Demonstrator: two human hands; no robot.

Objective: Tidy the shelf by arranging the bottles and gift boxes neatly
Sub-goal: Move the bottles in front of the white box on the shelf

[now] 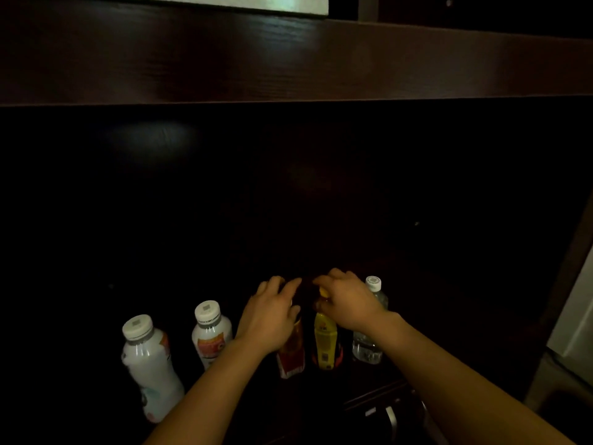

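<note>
Several bottles stand in a row on a dark shelf. My left hand is closed over the top of a red-brown drink bottle. My right hand grips the neck of a yellow bottle just under its yellow cap. The two bottles stand side by side, nearly touching. Left of them are two white bottles with white caps, the nearer white bottle and the further white bottle. A clear water bottle with a white cap stands to the right. No gift box is visible.
The shelf compartment is very dark and its back wall is hard to see. A dark wooden board spans above. The compartment's right side wall is close by. A drawer handle shows below the shelf edge.
</note>
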